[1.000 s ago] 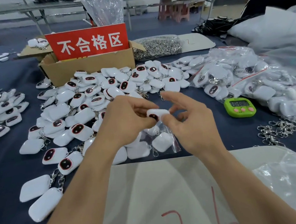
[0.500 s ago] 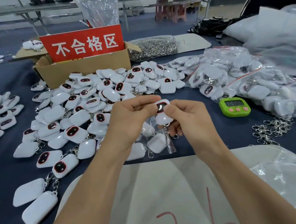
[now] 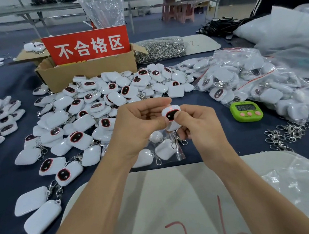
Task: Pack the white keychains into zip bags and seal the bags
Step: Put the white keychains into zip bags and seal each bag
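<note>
At 6 o'clock, nearest the camera, a white board (image 3: 177,194) marked with red strokes lies on the dark blue cloth (image 3: 223,145). Its rounded far edge runs just behind both wrists. A crumpled clear plastic sheet (image 3: 302,189) overlaps the board at 4 o'clock.

Both forearms meet at centre above that far edge. The right hand (image 3: 201,131) grasps 1 white keychain (image 3: 171,117), with the thumb pressed on its black, red-rimmed face and the fingers curled behind. The keychain's metal clasp dangles below. The left hand (image 3: 137,126) is curled too, its thumb tip against the keychain's left edge and its forefinger over the top.

Directly beneath the hands a small zip bag (image 3: 165,151) lies flat on the cloth with several white keychains inside. I cannot tell whether its mouth is sealed.

Bare cloth shows at 3 o'clock, between the right hand and a green timer (image 3: 246,111). A tangle of metal clasps (image 3: 283,136) lies near the timer at 4 o'clock. From 7 to 11 o'clock loose keychains (image 3: 84,112) crowd right up to the left wrist. Filled bags (image 3: 241,77) are heaped at 2 o'clock.

Farther off, at 11 o'clock, a cardboard box (image 3: 88,73) carries a red sign (image 3: 87,45), with a bag of metal rings (image 3: 160,49) just beside its right wall.
</note>
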`<state>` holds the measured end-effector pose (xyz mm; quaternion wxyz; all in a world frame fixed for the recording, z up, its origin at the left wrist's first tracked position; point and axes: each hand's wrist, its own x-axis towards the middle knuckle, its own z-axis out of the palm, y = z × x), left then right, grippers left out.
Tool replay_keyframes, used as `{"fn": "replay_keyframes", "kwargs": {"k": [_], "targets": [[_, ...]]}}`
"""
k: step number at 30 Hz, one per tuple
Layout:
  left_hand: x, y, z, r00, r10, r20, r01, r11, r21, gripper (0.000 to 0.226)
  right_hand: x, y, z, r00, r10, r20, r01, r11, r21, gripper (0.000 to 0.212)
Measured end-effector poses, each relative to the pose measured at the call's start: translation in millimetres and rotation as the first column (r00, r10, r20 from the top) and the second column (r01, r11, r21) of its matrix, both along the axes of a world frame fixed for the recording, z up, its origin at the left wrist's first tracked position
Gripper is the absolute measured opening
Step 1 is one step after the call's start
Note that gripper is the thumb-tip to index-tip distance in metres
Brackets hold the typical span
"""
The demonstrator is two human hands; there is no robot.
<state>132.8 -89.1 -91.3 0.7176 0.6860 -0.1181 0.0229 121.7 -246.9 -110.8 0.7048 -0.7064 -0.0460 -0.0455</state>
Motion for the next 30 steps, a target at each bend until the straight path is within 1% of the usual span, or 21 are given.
{"fn": "replay_keyframes", "kwargs": {"k": [3,7,11,18,20,23,27,30], "targets": [[-0.1,-3.8,0.5,0.999,0.029,-0.035,-0.029,1.0,0.003,0.044,2.4,-0.5,-1.7,1.0,0.007,-0.012,-0.008,0.999,-0.044,0.024],[0.2,-6.5,-0.7,0.988,0.107,-0.115,-0.113,0.992,-0.051,0.046,3.4,0.6,-4.6,0.999,0.032,-0.031,-0.035,0.995,-0.092,0.023],[0.2,-9.4,-1.9,0.977,0.177,-0.115,-0.183,0.982,-0.043,0.047,0.7,1.9,-6.5,0.998,0.045,-0.039,-0.049,0.992,-0.112,0.02],[-0.8,-10.7,3.1,0.987,0.113,-0.11,-0.123,0.989,-0.08,0.041,-0.1,-2.2,-0.6,1.0,0.024,0.009,-0.023,0.997,-0.069,0.02],[-0.9,-12.0,2.6,0.988,0.11,-0.108,-0.118,0.99,-0.075,0.041,0.3,-2.3,-0.8,1.0,0.008,0.017,-0.006,0.996,-0.086,0.026],[-0.8,-14.2,0.5,0.987,0.118,-0.106,-0.126,0.99,-0.069,0.041,0.3,-2.7,-0.8,1.0,-0.01,0.023,0.012,0.992,-0.122,0.03],[-0.5,-12.9,-0.1,0.986,0.133,-0.101,-0.139,0.989,-0.058,0.041,-0.5,-2.8,-2.4,0.999,-0.017,0.032,0.022,0.987,-0.16,0.021],[-0.2,-10.1,0.3,0.984,0.16,-0.076,-0.161,0.987,-0.011,0.041,0.2,-3.2,-2.4,0.995,-0.09,0.047,0.096,0.985,-0.145,0.021]]}}
